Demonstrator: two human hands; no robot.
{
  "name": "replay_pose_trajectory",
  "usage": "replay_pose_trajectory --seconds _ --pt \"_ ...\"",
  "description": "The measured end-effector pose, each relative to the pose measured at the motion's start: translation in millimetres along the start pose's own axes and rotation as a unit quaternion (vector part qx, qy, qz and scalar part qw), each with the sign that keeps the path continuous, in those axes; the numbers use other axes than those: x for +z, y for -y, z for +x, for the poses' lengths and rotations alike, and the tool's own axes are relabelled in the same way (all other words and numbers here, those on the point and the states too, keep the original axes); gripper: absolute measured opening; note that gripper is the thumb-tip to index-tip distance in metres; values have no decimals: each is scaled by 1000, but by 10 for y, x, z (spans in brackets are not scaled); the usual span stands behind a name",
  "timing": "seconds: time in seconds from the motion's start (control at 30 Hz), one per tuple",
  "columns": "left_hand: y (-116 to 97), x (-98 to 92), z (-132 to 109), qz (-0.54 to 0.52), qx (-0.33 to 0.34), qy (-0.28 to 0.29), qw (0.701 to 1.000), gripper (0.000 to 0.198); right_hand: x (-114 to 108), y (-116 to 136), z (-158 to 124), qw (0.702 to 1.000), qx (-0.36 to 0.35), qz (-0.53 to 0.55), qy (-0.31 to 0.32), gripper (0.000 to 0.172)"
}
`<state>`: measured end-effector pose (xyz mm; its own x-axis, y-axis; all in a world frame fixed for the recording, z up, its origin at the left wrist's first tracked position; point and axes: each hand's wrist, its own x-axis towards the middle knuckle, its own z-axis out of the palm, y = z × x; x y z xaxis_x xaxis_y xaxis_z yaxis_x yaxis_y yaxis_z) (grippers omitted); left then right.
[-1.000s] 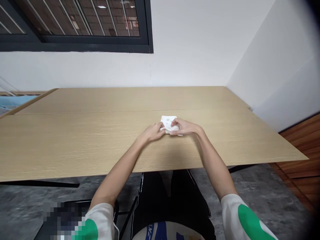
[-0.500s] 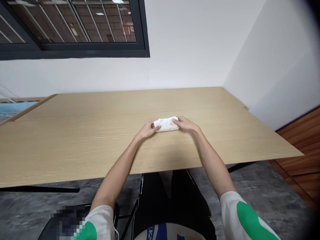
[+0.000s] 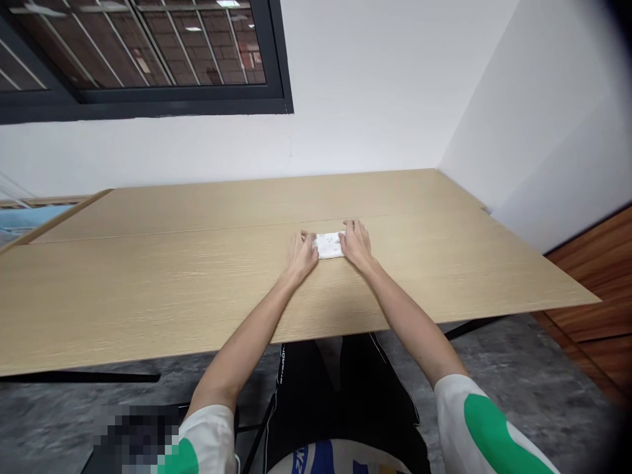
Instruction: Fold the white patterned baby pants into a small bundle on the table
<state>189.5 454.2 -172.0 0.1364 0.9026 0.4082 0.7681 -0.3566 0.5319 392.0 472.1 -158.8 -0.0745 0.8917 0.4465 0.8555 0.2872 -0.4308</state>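
Note:
A small folded white cloth (image 3: 330, 245) with faint printed marks lies on the table in front of me, near its middle. My left hand (image 3: 303, 255) is closed over the cloth's left end, its fingers slightly blurred. At the right end, my right hand (image 3: 357, 244) grips the cloth with thumb and curled fingers. Both hands cover the ends, so only the middle part shows between them. Which layers the fingers hold cannot be made out.
The light wooden table (image 3: 162, 283) runs up to a white wall with a dark-framed window (image 3: 187, 102). Brown wooden panelling (image 3: 597, 289) stands to the right. A dark chair, partly pixelated, is at the lower left, and my legs (image 3: 340, 395) are below the table edge.
Both hands have moved inward over the cloth's ends, with the fingers now curled from above. Less of the cloth shows, and it looks flatter against the table.

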Motion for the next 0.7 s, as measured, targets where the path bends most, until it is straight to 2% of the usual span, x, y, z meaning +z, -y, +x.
replay_pose_trajectory --seconds 0.07,0.13,0.17,0.27,0.43,0.57,0.7 --pt "-55 33 -22 63 85 26 994 43 1 56 -14 996 -85 9 13 40" --pt "-89 67 -48 90 149 81 981 51 28 78 -22 985 -155 26 70 45" --pt "-97 82 -62 94 159 110 977 56 50 73 -25 978 -178 28 104 48" --pt "-84 104 -100 96 131 167 972 67 117 -5 -30 965 -183 21 186 56" --pt "26 68 -123 92 70 179 977 80 117 -258 15 957 -130 47 255 67" --pt "84 4 -122 106 52 172 978 85 -7 -385 53 962 -100 62 247 65" --pt "46 -96 -107 102 114 146 977 81 -211 -330 34 973 -154 77 156 51"
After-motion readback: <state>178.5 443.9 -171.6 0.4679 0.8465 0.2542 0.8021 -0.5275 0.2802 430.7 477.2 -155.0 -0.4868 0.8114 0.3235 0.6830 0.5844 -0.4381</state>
